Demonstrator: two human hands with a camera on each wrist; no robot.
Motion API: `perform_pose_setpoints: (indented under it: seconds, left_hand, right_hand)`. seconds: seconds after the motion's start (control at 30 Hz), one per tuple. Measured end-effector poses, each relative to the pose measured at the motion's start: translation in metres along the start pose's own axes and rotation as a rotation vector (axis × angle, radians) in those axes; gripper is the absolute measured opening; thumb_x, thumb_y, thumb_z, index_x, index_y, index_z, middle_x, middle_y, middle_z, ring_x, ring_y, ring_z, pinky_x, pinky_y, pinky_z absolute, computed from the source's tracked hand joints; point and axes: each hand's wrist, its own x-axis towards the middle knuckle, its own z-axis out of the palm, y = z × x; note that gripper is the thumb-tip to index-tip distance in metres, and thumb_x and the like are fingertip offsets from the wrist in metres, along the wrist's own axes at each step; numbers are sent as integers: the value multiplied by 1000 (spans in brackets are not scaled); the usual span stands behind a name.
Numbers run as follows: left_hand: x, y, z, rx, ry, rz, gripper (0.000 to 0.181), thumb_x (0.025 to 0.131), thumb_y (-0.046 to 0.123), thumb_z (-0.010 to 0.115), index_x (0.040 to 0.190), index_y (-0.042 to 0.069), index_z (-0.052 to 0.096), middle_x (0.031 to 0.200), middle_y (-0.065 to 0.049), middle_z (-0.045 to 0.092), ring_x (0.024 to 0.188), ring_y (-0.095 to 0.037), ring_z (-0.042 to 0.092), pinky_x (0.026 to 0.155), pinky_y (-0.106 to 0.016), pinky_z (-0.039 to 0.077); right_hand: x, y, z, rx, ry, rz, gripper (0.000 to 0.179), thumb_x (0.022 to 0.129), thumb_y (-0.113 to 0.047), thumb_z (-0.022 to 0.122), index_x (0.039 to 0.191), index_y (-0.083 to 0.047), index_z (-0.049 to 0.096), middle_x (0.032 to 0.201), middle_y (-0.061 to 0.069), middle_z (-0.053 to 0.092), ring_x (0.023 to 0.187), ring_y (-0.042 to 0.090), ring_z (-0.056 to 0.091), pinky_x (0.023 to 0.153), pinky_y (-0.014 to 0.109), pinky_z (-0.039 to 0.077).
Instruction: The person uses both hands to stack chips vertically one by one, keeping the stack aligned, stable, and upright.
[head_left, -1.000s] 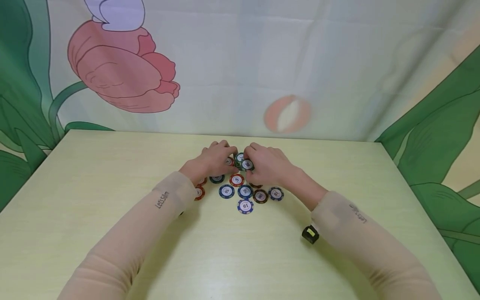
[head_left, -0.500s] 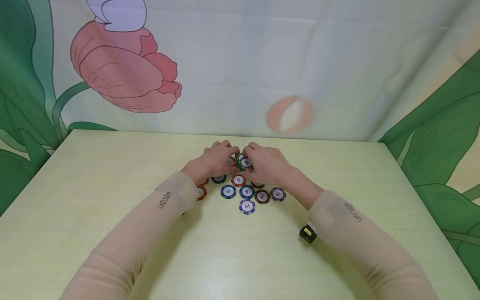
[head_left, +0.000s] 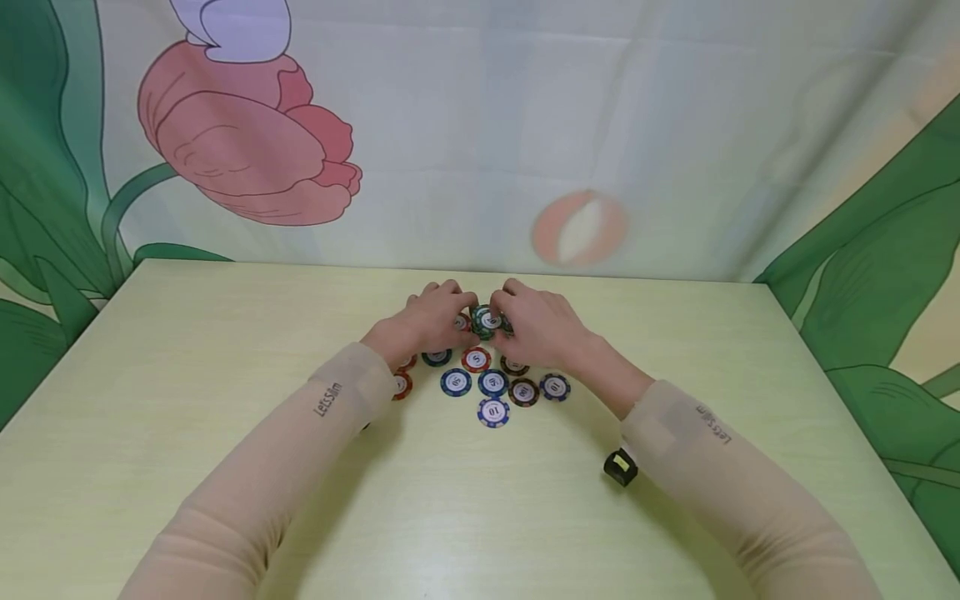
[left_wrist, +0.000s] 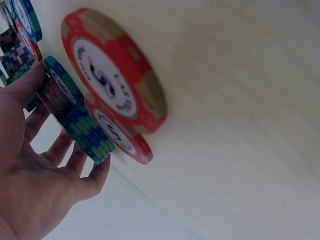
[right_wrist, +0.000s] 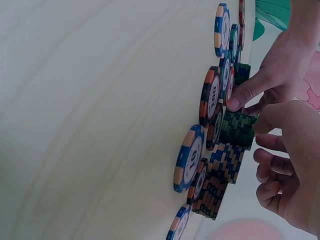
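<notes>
Thumb and forefinger of my left hand (head_left: pixel 423 321) curl about the left side of a stack of green poker chips (head_left: pixel 483 323) in the head view. My right hand (head_left: pixel 542 329) meets it from the other side, pinching a green chip on its top. In the right wrist view, its thumb and forefinger reach the top edge of the green stack (right_wrist: pixel 238 131), while its other fingers curl over the blue stack (right_wrist: pixel 227 162). A red stack (left_wrist: pixel 54 99) sits behind my left thumb in the left wrist view, beside a blue-and-green stack (left_wrist: pixel 89 135).
Several single chips lie flat on the table (head_left: pixel 450 508) in front of the stacks, among them a blue chip (head_left: pixel 493 412) nearest me. A brown-and-black stack (right_wrist: pixel 211 196) stands beyond the blue one. A printed cloth (head_left: pixel 465 142) hangs behind the table's far edge.
The green chip in my right hand, held tilted over the right side of the green stack, has shifted left and now lies more squarely on top. My left hand has stayed at the stack.
</notes>
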Motion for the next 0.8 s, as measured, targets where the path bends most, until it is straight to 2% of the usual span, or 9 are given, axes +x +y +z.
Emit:
perform_pose_setpoints:
  seconds: [0.23, 0.8]
  left_hand:
    - [-1, 0, 0, 0, 4, 4, 55, 97, 39, 71, 144, 15, 56, 142, -15, 48, 128, -37, 43, 104, -61, 36]
    - [-1, 0, -1, 8, -5, 9, 59, 98, 40, 71, 148, 14, 53, 145, -16, 47, 131, -39, 42, 105, -63, 36]
  right_hand:
    - [1, 0, 0, 3, -16, -2, 19, 92, -21, 71, 107, -10, 70, 101, 4, 61, 73, 19, 58, 62, 35, 51]
    - [4, -2, 6, -2, 11, 17, 19, 98, -24, 71, 112, -11, 71, 106, 4, 63, 77, 18, 62, 64, 34, 54]
